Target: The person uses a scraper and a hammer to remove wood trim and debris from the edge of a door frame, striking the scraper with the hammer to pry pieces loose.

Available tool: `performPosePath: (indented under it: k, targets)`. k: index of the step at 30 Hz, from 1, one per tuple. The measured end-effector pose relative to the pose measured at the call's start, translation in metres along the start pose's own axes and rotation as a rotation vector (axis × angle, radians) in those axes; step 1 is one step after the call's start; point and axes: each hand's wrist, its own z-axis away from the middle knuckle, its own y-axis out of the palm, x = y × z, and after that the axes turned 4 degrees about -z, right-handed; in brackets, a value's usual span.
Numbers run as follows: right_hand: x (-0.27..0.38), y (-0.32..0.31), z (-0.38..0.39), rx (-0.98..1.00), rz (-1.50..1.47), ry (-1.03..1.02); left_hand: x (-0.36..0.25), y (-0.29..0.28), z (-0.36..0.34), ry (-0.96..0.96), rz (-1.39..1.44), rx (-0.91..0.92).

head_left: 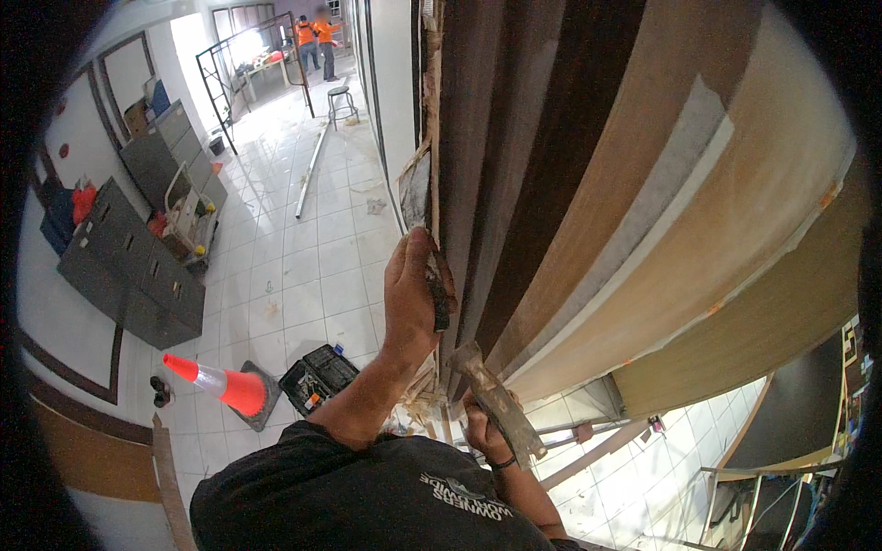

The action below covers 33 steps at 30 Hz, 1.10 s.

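Note:
My left hand [415,289] is closed around a chisel-like tool [440,308] with a dark, worn handle. The tool lies along the splintered edge [428,119] of a dark wood panel [514,165]; its far end is hard to make out behind my fingers. Lower and to the right, my right hand [481,429] grips a worn, dusty hammer [501,404]. The hammer's head is just below the tool's handle end, apart from it. My fingers and the hammer's head hide most of its handle.
Wood scraps [418,409] lie by the panel's foot. Left of me are an orange cone [234,390], an open black toolbox [317,378] and grey cabinets [133,262]. A metal pole [313,170], a stool [342,103], scaffolding [216,96] and two people in orange [317,37] are farther off.

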Motion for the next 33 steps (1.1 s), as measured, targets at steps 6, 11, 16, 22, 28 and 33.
performPosePath:
  k: [6,11,16,22,28,33]
  targets:
    - [0.011,-0.002,-0.004,0.221,0.172,0.121,-0.05,-0.022,-0.014,0.521,0.079,-0.209]
    - [-0.016,0.011,0.01,0.084,0.034,0.108,-0.112,-0.028,-0.016,0.695,0.141,-0.212]
    - [-0.027,0.015,0.016,0.055,-0.059,0.064,-0.026,-0.062,-0.047,0.269,0.121,-0.186]
    - [-0.046,0.023,0.032,-0.041,-0.364,-0.029,-0.019,-0.038,-0.063,0.23,0.202,-0.043]
    - [-0.049,0.026,0.036,-0.047,-0.267,-0.033,-0.039,-0.017,-0.081,0.333,0.091,-0.128]
    - [-0.051,0.033,0.034,-0.088,-0.34,0.011,-0.059,-0.01,-0.101,0.652,-0.231,-0.195]
